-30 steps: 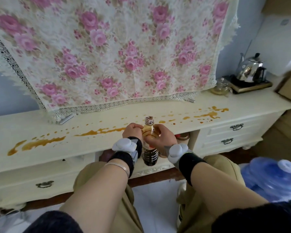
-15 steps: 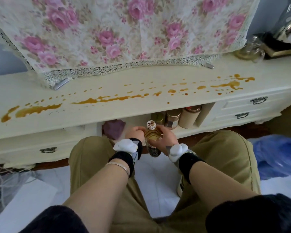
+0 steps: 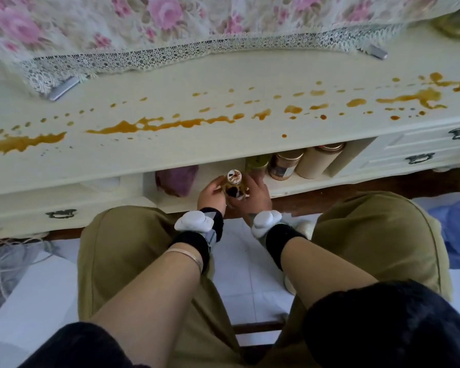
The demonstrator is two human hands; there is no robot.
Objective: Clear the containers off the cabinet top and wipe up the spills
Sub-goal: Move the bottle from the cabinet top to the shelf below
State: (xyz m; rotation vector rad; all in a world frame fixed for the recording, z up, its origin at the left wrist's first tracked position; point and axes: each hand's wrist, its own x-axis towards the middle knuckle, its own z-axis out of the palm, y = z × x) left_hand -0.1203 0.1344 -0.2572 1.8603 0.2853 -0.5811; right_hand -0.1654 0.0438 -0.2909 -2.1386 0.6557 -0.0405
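both hands, left [image 3: 211, 193] and right [image 3: 252, 196], wrapped round one bottle [image 3: 234, 183], low at the open shelf [image 3: 290, 185] mouth. clearing step, seemingly; next: slotting it left of the jars [image 3: 286, 164]. beyond, above: spills [image 3: 154, 124] unwiped across the counter [image 3: 223, 147].

One bottle [image 3: 234, 183], three canisters [image 3: 284, 166], two hands [image 3: 211, 193]

The scene is lit by soft, even daylight; no hard shadows are cast on the cabinet top [image 3: 223, 75], and only the open shelf [image 3: 298, 181] beneath it is dimmed. A faint sheen is seen on the spills [image 3: 154, 124]. Straight edges are bowed by the wide lens, and the cloth [image 3: 170, 19] above is softened.
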